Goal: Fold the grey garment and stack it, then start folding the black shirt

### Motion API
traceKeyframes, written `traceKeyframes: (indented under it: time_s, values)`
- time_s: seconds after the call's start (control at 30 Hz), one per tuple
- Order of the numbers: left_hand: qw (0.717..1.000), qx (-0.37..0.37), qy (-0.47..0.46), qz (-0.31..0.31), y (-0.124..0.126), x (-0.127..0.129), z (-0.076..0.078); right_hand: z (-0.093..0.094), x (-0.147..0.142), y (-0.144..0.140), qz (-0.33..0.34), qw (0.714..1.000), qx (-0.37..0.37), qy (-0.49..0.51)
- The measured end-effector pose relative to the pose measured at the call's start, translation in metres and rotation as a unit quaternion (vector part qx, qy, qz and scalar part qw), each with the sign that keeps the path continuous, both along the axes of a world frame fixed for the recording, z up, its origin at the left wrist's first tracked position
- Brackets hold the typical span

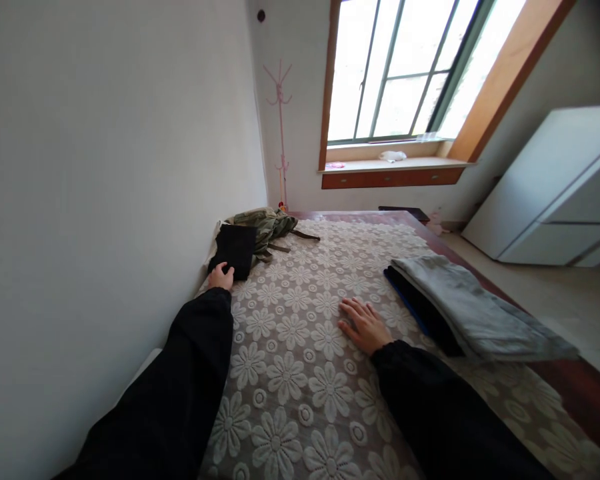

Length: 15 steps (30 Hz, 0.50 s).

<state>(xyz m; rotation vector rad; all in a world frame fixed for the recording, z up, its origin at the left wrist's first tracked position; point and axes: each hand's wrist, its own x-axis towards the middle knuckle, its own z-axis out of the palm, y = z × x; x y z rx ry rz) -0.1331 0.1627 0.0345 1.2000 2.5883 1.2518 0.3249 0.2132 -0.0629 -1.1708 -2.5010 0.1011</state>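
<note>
Left hand [221, 277] gripping near edge of folded black cloth [235, 248] by white wall [105, 187]; right hand [364, 325] flat, released, on floral lace bedcover [300, 373] beside folded grey trousers [480, 310].

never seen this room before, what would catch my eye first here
The bright window at the far wall stands out first, above the bed's flower-patterned lace cover. On that cover, the left hand rests on a folded black garment by the wall, beside a crumpled olive garment. The right hand lies flat next to a stack of folded grey and dark clothes.
</note>
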Motion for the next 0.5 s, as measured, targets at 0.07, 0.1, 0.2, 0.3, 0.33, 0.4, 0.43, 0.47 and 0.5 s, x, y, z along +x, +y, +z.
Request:
traceKeyframes:
  time_s: [0.07,0.1,0.2,0.3,0.33,0.4,0.43,0.47,0.5]
  values:
    - [1.0,-0.015,-0.004,0.018,-0.001,-0.002,0.0,0.0,-0.002,-0.001,-0.001,1.0,-0.005,0.003]
    - [1.0,-0.018,-0.006,0.024,-0.003,-0.001,0.001,0.0,-0.003,-0.003,-0.002,1.0,-0.008,0.004]
    - [1.0,-0.012,0.0,0.016,-0.008,0.008,0.009,0.0,-0.007,-0.006,-0.003,1.0,-0.02,0.005]
    - [1.0,0.008,0.005,-0.011,-0.007,0.022,0.034,0.006,-0.008,-0.006,-0.006,0.999,-0.037,0.014]
    - [0.999,0.02,0.01,-0.029,-0.006,0.031,0.046,0.009,-0.009,-0.006,-0.006,0.999,-0.046,0.025]
    - [0.995,0.046,0.027,-0.09,-0.009,0.059,0.069,0.019,-0.008,-0.007,0.013,0.995,-0.064,0.077]
    - [0.989,0.056,0.036,-0.133,-0.015,0.079,0.08,0.024,-0.008,-0.01,0.038,0.989,-0.077,0.117]
    - [0.98,0.06,0.046,-0.183,-0.024,0.102,0.09,0.03,-0.009,-0.014,0.072,0.979,-0.093,0.164]
    - [0.969,0.059,0.054,-0.235,-0.036,0.127,0.099,0.035,-0.009,-0.021,0.112,0.964,-0.116,0.213]
